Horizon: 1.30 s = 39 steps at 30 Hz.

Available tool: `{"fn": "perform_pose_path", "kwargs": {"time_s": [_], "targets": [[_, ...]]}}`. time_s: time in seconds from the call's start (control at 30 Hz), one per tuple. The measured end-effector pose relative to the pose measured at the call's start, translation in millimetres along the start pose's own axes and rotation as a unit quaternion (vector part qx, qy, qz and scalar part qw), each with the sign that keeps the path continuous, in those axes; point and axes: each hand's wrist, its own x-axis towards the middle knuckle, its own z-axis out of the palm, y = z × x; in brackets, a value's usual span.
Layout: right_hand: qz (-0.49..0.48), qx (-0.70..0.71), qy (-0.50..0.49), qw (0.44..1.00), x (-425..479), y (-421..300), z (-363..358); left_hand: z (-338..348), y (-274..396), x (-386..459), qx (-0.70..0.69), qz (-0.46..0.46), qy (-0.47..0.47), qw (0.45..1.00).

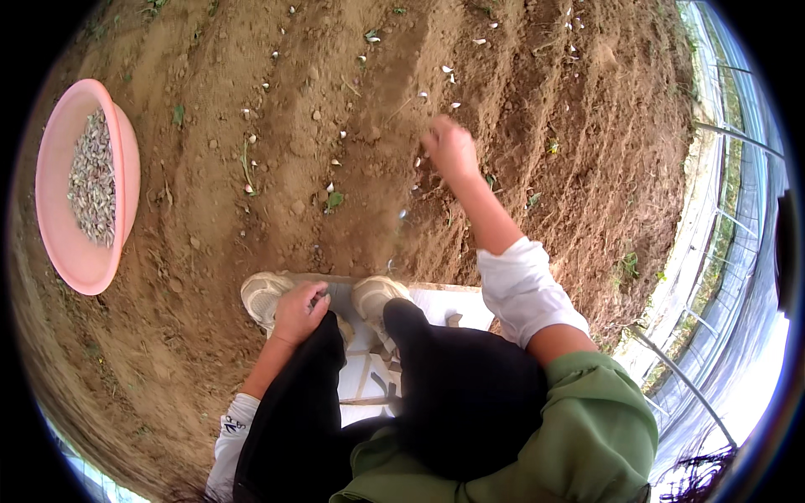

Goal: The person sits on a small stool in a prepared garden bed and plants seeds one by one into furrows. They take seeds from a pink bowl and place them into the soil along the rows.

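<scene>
Blurred by motion, my right hand (451, 148) is low over the brown soil (377, 242), its fingers bent downward. A pale garlic clove (417, 162) lies just beside it; whether the fingers hold anything is unclear. My left hand (302, 311) rests by my knee above a beige shoe (261, 295), fingers curled. Something small and dark shows between its thumb and fingers, too unclear to name. More cloves stand or lie in rough rows across the soil, among them one clove (330, 187) left of my right hand and another clove (447, 69) beyond it.
A pink plastic basin (88, 276) holding many garlic cloves (93, 182) sits on the soil at left. Under my feet is a white board (446, 305). Plastic sheeting (748, 207) and metal poles (739, 135) border the plot at right. Small weeds (334, 200) dot the ground.
</scene>
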Motion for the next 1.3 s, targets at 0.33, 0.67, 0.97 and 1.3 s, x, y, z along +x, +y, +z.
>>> {"fn": "perform_pose_path", "kwargs": {"time_s": [0.33, 0.67, 0.97, 1.3], "targets": [[0.012, 0.097, 0.088, 0.991, 43.6, 3.0, -21.7, -0.7, 1.5, 0.0, -0.006, 0.007, 0.007, 1.000], [-0.028, 0.042, 0.065, 0.997, 23.4, 16.4, -7.4, -0.3, 2.2, 1.1, -0.007, 0.009, 0.008, 1.000], [-0.017, -0.060, 0.045, 0.997, 8.4, 5.9, -5.3, -0.3, 0.6, -0.2, -0.021, 0.003, 0.012, 1.000], [-0.070, -0.118, 0.106, 0.985, -1.0, 3.3, 2.4, -1.4, 1.9, 1.3, -0.016, 0.006, 0.021, 1.000]]}}
